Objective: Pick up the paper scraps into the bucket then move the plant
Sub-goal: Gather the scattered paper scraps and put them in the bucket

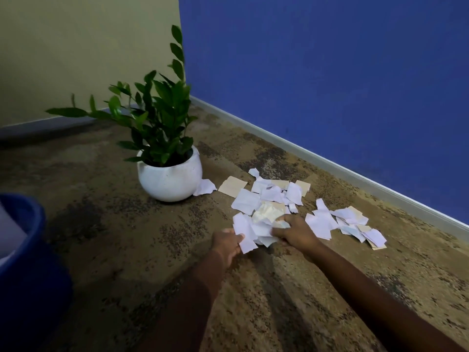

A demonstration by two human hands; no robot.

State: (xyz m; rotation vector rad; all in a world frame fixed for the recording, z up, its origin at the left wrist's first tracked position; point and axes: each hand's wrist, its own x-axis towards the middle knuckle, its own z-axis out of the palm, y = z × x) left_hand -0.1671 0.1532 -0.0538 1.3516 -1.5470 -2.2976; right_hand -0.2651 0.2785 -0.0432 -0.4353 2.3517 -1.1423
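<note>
White and cream paper scraps [272, 194] lie scattered on the brown carpet near the blue wall, with a second small heap [355, 224] further right. Both my hands gather a bunch of scraps [258, 228] between them. My left hand [227, 245] pinches the bunch's left side and my right hand [295, 232] grips its right side. A leafy green plant [157, 118] stands in a round white pot [170, 177] left of the scraps; one scrap [205, 187] touches the pot. The blue bucket [28, 262] is at the left edge, partly cut off.
The blue wall [330, 72] with its grey skirting runs behind the scraps, and a beige wall [76, 47] meets it in the corner behind the plant. Open carpet [114, 237] lies between the bucket and the pot.
</note>
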